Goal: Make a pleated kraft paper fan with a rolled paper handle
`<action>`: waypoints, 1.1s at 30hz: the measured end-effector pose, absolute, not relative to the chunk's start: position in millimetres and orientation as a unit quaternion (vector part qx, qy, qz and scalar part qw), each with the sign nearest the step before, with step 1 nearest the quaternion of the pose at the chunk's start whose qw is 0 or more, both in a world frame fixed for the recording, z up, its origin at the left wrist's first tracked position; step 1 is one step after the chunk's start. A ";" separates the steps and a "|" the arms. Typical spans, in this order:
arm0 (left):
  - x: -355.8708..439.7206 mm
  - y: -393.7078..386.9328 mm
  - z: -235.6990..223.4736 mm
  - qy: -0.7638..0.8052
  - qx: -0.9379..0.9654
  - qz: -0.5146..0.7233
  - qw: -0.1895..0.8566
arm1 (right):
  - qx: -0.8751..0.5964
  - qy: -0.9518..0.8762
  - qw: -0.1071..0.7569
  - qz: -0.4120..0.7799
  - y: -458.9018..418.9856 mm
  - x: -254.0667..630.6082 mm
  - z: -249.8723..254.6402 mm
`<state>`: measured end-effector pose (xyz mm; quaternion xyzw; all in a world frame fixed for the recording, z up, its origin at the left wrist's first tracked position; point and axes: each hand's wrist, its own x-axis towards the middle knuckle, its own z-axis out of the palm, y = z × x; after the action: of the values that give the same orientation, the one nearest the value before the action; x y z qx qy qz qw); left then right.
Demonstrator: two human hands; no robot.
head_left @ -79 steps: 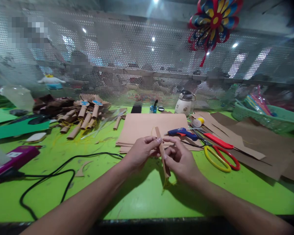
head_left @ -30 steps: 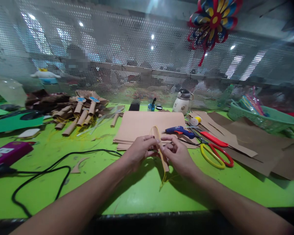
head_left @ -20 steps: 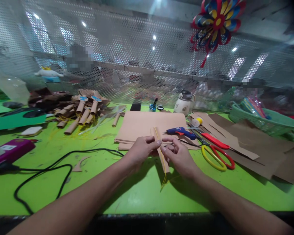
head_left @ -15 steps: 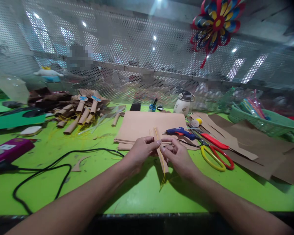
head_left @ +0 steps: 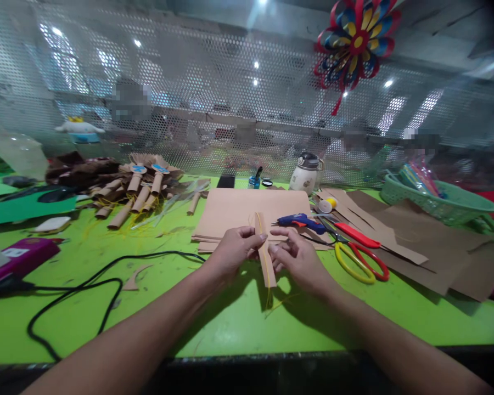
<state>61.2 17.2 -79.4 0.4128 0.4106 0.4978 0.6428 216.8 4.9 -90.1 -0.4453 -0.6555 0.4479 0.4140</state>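
Note:
A narrow brown paper strip (head_left: 267, 269) with a yellow string (head_left: 264, 254) along its length is held slightly tilted above the table. My left hand (head_left: 235, 249) grips it near the middle, thumb on top and fingers behind. Loose string ends hang below the strip. On the other side, my right hand (head_left: 298, 255) has its index finger stretched out and its thumb close to the strip's right edge; the fingers are apart, and whether the thumb touches the paper is hard to make out. A stack of brown paper sheets (head_left: 230, 208) lies just beyond both hands.
Right of my hands lie a blue glue gun (head_left: 300, 221), scissors (head_left: 356, 263), a string spool (head_left: 327, 205), brown paper pieces (head_left: 428, 247) and a green basket (head_left: 461, 204). Leftward are rolled paper tubes (head_left: 121, 214), a black cable (head_left: 123, 257) and a purple device (head_left: 22, 260).
My right thumb and index finger have spread apart a little beside the strip. The strip has turned slightly, its lower end shifting left. The camera view has moved slightly.

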 end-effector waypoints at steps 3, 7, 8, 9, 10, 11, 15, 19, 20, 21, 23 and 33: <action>56.5 20.9 -77.1 0.418 0.426 0.497 0.630 | -0.484 -0.685 0.417 0.351 22.8 236.0 -77.9; 51.8 25.1 -75.5 0.431 0.427 0.496 0.622 | -0.578 -0.672 0.408 0.220 70.0 274.7 -51.0; 51.0 25.9 -75.4 0.432 0.426 0.497 0.621 | -0.606 -0.665 0.392 0.192 82.4 284.4 -46.2; 50.3 26.7 -75.4 0.432 0.425 0.500 0.619 | -0.629 -0.662 0.369 0.174 93.8 293.4 -43.3; 49.5 27.6 -75.5 0.431 0.424 0.503 0.618 | -0.649 -0.659 0.343 0.163 103.4 301.2 -42.6; 48.8 28.6 -75.6 0.430 0.422 0.507 0.617 | -0.663 -0.660 0.316 0.160 111.1 307.6 -44.2; 45.7 32.6 -76.0 0.420 0.412 0.524 0.615 | -0.684 -0.667 0.224 0.195 124.8 318.0 -63.6; 44.3 34.5 -75.8 0.416 0.402 0.535 0.616 | -0.671 -0.666 0.194 0.263 125.4 315.4 -79.7; 44.3 34.5 -75.6 0.415 0.402 0.535 0.617 | -0.664 -0.664 0.196 0.282 125.2 315.0 -81.7; 44.4 34.3 -75.6 0.415 0.402 0.533 0.618 | -0.656 -0.662 0.202 0.303 124.9 315.2 -83.3; 44.4 33.8 -75.4 0.413 0.404 0.529 0.622 | -0.636 -0.655 0.221 0.343 123.7 317.2 -85.0; 26.3 40.9 -67.8 0.426 0.421 0.516 0.613 | -0.404 -0.626 0.423 0.515 85.4 323.0 -47.2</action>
<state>26.3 40.9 -67.8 0.4212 0.4258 0.5158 0.6126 323.0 85.4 -47.2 -0.4040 -0.6260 0.5155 0.4233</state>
